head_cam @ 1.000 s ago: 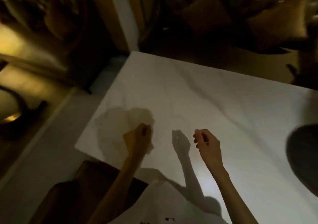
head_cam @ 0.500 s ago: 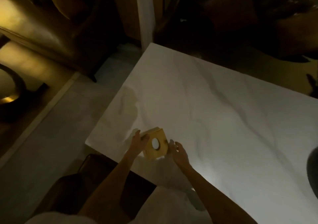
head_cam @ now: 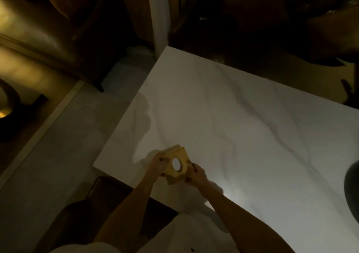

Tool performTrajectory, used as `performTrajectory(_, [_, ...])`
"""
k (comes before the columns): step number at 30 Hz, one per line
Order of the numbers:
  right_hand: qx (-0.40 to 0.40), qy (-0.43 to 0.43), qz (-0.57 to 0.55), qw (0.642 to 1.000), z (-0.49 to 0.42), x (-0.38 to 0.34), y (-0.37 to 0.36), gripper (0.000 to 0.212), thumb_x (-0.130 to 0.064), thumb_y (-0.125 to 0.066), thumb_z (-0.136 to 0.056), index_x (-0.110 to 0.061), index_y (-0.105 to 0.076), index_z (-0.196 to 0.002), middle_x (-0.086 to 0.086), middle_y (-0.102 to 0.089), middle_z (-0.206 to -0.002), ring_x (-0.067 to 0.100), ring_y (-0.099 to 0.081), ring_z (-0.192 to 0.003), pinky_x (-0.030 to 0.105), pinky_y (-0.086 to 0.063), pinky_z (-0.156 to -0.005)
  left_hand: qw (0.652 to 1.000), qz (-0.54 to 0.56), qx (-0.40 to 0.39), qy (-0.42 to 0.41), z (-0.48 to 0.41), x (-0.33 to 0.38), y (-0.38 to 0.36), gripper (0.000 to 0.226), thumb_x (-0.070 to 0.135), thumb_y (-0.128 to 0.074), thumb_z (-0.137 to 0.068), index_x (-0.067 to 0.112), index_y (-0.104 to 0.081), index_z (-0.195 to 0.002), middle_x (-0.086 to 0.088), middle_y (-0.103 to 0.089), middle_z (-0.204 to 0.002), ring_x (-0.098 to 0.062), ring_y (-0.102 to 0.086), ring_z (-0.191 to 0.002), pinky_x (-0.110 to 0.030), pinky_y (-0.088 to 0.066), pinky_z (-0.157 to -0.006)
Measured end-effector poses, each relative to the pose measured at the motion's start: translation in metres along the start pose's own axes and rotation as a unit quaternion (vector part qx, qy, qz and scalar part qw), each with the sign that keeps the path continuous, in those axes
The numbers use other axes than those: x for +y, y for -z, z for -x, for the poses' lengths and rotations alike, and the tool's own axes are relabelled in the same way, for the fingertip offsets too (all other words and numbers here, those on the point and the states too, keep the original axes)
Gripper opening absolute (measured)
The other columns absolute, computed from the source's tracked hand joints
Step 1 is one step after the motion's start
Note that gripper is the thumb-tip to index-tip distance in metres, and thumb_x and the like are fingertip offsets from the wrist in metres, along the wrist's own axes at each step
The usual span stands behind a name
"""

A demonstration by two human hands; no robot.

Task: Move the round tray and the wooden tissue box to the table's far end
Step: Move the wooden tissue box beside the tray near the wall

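A square wooden tissue box (head_cam: pixel 177 165) with a round hole in its top is held over the near left part of the white marble table (head_cam: pixel 242 116). My left hand (head_cam: pixel 158 164) grips its left side and my right hand (head_cam: pixel 195 174) grips its right side. It looks tilted, but I cannot tell whether it touches the table. A dark rounded shape, maybe the round tray (head_cam: pixel 352 186), pokes in at the right edge, mostly cut off.
A dark chair (head_cam: pixel 108 204) stands at the table's near left corner. Dim leather seating (head_cam: pixel 38 35) is at the left and cushions (head_cam: pixel 330 31) lie beyond the far edge. A white post (head_cam: pixel 158 15) stands by the far corner. The room is very dim.
A second ago both hands were loosely closed with no box visible; now they hold the wooden tissue box between them. The view has shifted, with the table now further right.
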State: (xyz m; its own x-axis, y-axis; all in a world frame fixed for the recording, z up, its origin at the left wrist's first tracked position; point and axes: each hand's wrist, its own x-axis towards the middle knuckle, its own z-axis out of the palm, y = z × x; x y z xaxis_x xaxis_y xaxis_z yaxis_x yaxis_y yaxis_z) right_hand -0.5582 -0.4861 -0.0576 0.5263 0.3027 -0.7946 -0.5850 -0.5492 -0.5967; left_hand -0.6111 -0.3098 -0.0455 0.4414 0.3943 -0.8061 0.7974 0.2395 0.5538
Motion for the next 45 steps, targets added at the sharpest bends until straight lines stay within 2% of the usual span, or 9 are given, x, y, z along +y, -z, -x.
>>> performTrajectory(4, [0.030,0.055,0.030,0.998,-0.005,0.013,0.040,0.026,-0.036,-0.057,-0.093,-0.023,-0.066,-0.114,0.005,-0.073,-0.098,0.027,-0.071,-0.085,0.044,-0.062,-0.074,0.996,-0.074,0.000,-0.058,0.011,0.029,-0.035,0.039,0.017,-0.061,-0.091,0.008,-0.052,-0.127,-0.016,-0.059,-0.119,-0.040,-0.060,-0.111,-0.050,-0.057,-0.072])
performTrajectory(9, [0.170,0.104,-0.134,0.971,0.045,0.021,0.159,0.021,-0.032,-0.060,-0.094,-0.027,-0.069,-0.113,0.002,-0.074,-0.093,0.022,-0.069,-0.081,0.029,-0.057,-0.065,0.978,-0.118,-0.107,-0.135,0.047,0.094,-0.154,0.005,0.016,-0.054,-0.096,0.016,-0.050,-0.098,-0.002,-0.054,-0.094,-0.021,-0.060,-0.085,-0.033,-0.059,-0.067])
performTrajectory(15, [0.379,0.084,-0.221,0.895,0.093,0.125,0.317,0.049,-0.072,-0.053,-0.080,-0.043,-0.060,-0.119,-0.006,-0.069,-0.119,0.021,-0.066,-0.107,0.051,-0.055,-0.093,0.911,-0.244,-0.227,-0.242,0.137,0.126,-0.363,0.018,0.021,-0.060,-0.093,0.014,-0.047,-0.104,-0.009,-0.056,-0.098,-0.020,-0.056,-0.083,-0.019,-0.044,-0.056])
performTrajectory(23, [0.544,0.018,-0.300,0.783,0.208,0.289,0.489,0.054,-0.070,-0.050,-0.080,-0.035,-0.060,-0.119,-0.003,-0.068,-0.118,0.021,-0.066,-0.105,0.052,-0.056,-0.091,0.838,-0.383,-0.321,-0.218,0.244,0.055,-0.631,0.039,0.041,-0.054,-0.093,0.021,-0.044,-0.124,-0.011,-0.059,-0.123,-0.034,-0.061,-0.110,-0.049,-0.054,-0.092])
performTrajectory(29, [0.576,-0.034,-0.336,0.744,0.264,0.394,0.544,0.034,-0.041,-0.056,-0.094,-0.023,-0.059,-0.123,0.001,-0.066,-0.118,0.022,-0.063,-0.106,0.045,-0.054,-0.094,0.793,-0.447,-0.375,-0.177,0.263,-0.038,-0.747,0.025,0.045,-0.058,-0.087,0.032,-0.046,-0.105,-0.006,-0.061,-0.110,-0.033,-0.065,-0.097,-0.051,-0.063,-0.065])
performTrajectory(35, [0.515,-0.079,-0.392,0.758,0.248,0.467,0.536,0.033,-0.040,-0.057,-0.093,-0.025,-0.059,-0.122,0.005,-0.066,-0.120,0.028,-0.063,-0.109,0.050,-0.053,-0.095,0.752,-0.506,-0.362,-0.218,0.246,-0.106,-0.777,0.041,0.049,-0.057,-0.076,0.019,-0.049,-0.103,-0.010,-0.059,-0.107,-0.035,-0.060,-0.101,-0.050,-0.055,-0.088])
performTrajectory(40, [0.512,-0.074,-0.413,0.749,0.242,0.463,0.525,0.022,-0.041,-0.056,-0.095,-0.040,-0.055,-0.116,0.002,-0.065,-0.118,0.025,-0.062,-0.107,0.040,-0.052,-0.092,0.814,-0.441,-0.348,-0.147,0.269,-0.095,-0.775,0.035,0.035,-0.055,-0.075,0.005,-0.048,-0.090,-0.013,-0.053,-0.083,-0.031,-0.055,-0.082,-0.052,-0.058,-0.073])
performTrajectory(43, [0.517,-0.090,-0.388,0.758,0.245,0.459,0.525,0.031,-0.041,-0.056,-0.095,-0.039,-0.052,-0.125,0.002,-0.058,-0.129,0.029,-0.056,-0.119,0.042,-0.048,-0.099,0.752,-0.507,-0.349,-0.236,0.269,-0.097,-0.768,0.050,0.046,-0.046,-0.079,0.005,-0.050,-0.107,-0.021,-0.061,-0.105,-0.039,-0.061,-0.097,-0.058,-0.056,-0.083])
performTrajectory(45, [0.533,-0.135,-0.289,0.783,0.248,0.451,0.519,0.049,-0.042,-0.053,-0.096,-0.028,-0.042,-0.142,0.008,-0.041,-0.150,0.032,-0.045,-0.133,0.045,-0.041,-0.109,0.626,-0.570,-0.341,-0.408,0.261,-0.102,-0.756,0.064,0.050,-0.028,-0.085,0.002,-0.052,-0.120,-0.029,-0.057,-0.124,-0.046,-0.059,-0.108,-0.054,-0.055,-0.088])
